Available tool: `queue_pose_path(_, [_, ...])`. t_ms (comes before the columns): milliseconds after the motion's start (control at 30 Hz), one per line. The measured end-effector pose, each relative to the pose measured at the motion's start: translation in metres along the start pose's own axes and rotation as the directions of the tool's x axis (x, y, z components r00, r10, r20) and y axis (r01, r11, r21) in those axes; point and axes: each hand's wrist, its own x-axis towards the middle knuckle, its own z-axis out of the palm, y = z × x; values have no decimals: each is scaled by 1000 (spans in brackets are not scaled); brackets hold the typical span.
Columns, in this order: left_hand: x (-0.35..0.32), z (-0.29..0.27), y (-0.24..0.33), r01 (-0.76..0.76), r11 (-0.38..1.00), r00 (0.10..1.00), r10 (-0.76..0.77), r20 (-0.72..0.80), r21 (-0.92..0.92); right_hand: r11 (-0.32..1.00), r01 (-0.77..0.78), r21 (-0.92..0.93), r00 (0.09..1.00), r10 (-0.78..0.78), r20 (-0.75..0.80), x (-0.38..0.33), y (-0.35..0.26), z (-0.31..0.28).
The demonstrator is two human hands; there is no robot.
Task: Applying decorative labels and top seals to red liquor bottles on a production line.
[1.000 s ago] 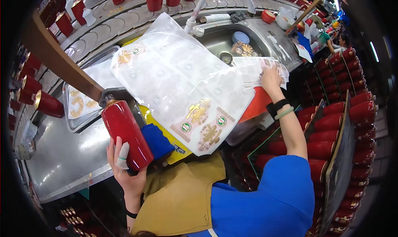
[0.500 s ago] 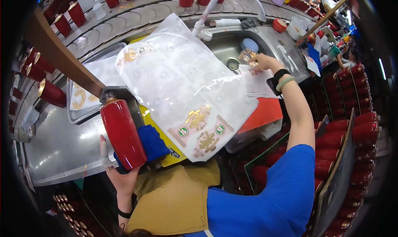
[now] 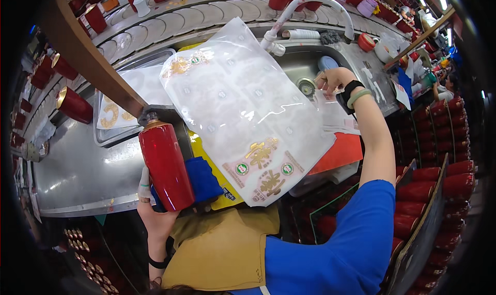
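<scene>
Hands: left (image 3: 155, 212) grips red bottle (image 3: 165, 163); right (image 3: 333, 78) lifts clear printed bag (image 3: 243, 104).

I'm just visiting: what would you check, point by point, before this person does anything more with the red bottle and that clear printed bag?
1. Left hand grips the red bottle from below: ok.
2. Bottle upright: not ok, it tilts slightly.
3. Right hand holds the clear printed bag at its far edge, over the sink: ok.
4. Bag mouth open: cannot tell.
5. Blue cloth lies right beside the bottle, touching it: ok.
6. Bottle cap seated: cannot tell, a wooden beam hides part of it.
</scene>
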Motion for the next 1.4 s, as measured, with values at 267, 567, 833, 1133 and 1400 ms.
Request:
queue_pose_path(267, [0,-3,-5,7,1000,1000,-7,-4,22,993,66,-100,988,-79,-132,28,3,18])
queue_pose_path(567, [0,-7,3,-13,991,1000,15,-11,131,993,73,-93,804,-114,-584,46,-65,50])
queue_pose_path(833, [3,-11,-11,-44,999,999,45,-3,21,698,683,-215,216,-474,-854,-116,-193,44])
queue_pose_path(1133, [0,-19,-12,-129,987,988,120,96,97,239,941,239,335,-559,-758,-236,-333,133])
queue_pose_path(1400, [31,-16,4,277,710,961,-197,195,-648,238,896,375,441,-580,-685,-218,-381,152])
